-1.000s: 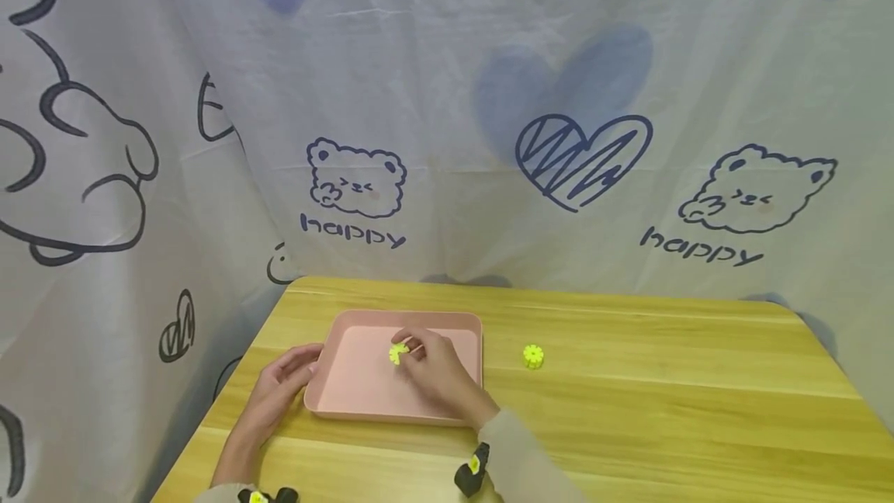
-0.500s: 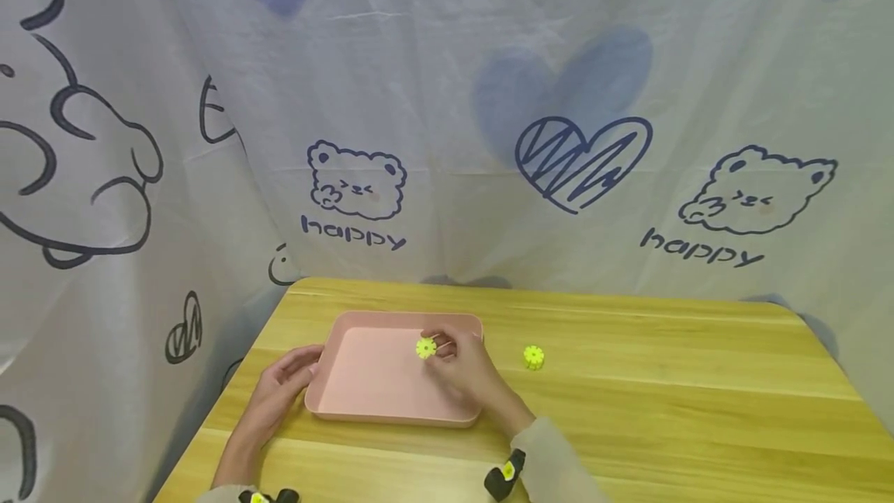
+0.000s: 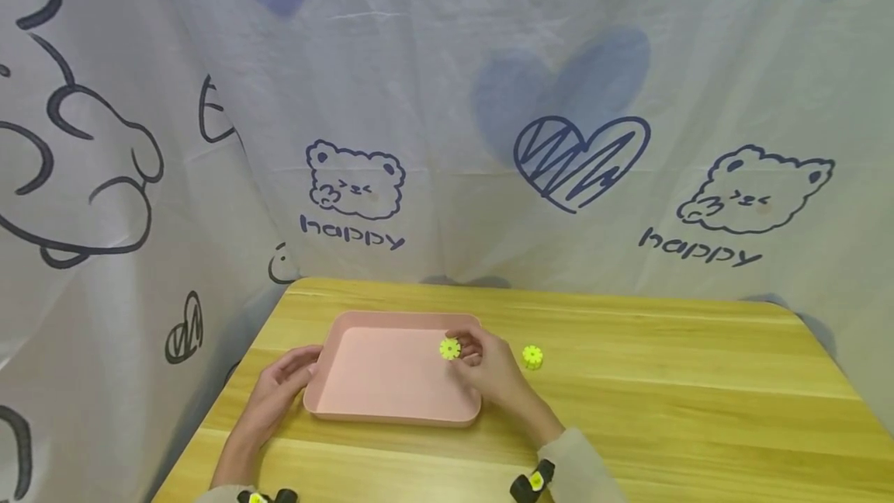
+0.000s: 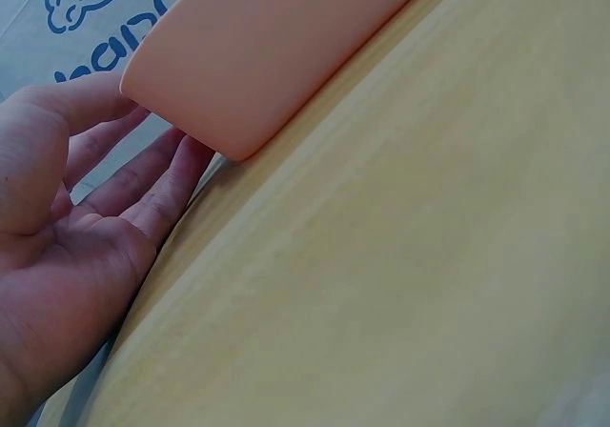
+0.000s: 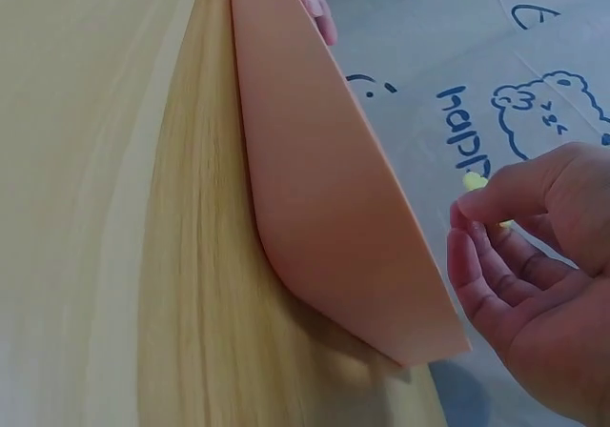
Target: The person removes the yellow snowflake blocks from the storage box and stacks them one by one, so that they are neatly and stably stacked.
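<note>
My right hand [image 3: 494, 369] pinches a yellow notched interlocking disc [image 3: 450, 348] between thumb and fingertips, above the right part of a pink rectangular tray [image 3: 391, 418]. In the right wrist view, the fingers hide most of that disc [image 5: 474, 182]. My left hand [image 3: 278, 390] rests against the tray's left side. The left wrist view shows its fingers [image 4: 167, 174] loosely extended, touching the tray's corner and outer wall. To the right of the tray, more yellow discs [image 3: 533, 356] lie on the table, apparently stacked.
A wooden table [image 3: 663, 402] carries the tray. Behind it and at the left hangs a white curtain [image 3: 447, 208] printed with hearts, bears and lettering. Black straps with small cameras [image 3: 532, 481] sit on the wrists.
My right hand has moved to the right over the tray, carrying the pinched disc, which has turned to face the head camera more squarely. The left hand and tray stay in place.
</note>
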`<state>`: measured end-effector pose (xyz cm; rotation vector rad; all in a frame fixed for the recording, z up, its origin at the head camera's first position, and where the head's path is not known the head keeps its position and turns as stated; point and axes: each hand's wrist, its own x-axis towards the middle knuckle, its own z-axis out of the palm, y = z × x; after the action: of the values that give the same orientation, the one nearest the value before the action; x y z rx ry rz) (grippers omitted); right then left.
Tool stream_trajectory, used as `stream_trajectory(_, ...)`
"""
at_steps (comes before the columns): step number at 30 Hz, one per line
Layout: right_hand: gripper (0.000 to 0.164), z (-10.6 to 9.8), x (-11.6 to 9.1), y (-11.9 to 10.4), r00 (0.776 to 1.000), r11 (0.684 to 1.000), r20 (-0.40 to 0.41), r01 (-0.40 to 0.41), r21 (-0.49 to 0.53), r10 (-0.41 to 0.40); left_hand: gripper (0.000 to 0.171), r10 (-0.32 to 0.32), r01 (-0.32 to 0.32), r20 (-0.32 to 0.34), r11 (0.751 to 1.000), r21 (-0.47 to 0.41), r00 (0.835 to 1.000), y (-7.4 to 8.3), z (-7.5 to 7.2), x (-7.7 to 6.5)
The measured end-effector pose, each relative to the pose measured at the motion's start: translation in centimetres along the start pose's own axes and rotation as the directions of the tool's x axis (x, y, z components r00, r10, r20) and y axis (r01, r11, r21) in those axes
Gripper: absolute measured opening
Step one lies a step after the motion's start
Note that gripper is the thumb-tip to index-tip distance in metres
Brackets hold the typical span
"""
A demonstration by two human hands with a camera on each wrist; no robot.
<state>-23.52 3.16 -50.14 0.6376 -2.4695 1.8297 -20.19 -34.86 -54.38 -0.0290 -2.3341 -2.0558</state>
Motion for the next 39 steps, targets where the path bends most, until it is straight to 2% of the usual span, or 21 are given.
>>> stream_trajectory(16, 0.040, -3.2, -1.7, 0.9, 0.996, 0.999, -0.077, 0.048, -0.021, -0.050, 0.049, 0.018, -0.018, -0.007, 1.000, 0.014, 1.000, -0.1, 0.0, 0.2)
stream_trajectory(23, 0.041, -4.7, -2.5, 1.2, 0.996, 0.999, -0.081, 0.032, -0.027, -0.035, 0.050, 0.003, -0.002, -0.012, 1.000, 0.026, 1.000, -0.1, 0.1, 0.2)
stream_trajectory(39, 0.041, -7.3, -3.7, 2.0, 0.989, 0.986, -0.111, 0.077, -0.147, -0.094, 0.048, 0.035, -0.035, 0.004, 0.999, 0.002, 0.999, -0.4, -0.2, 0.2)
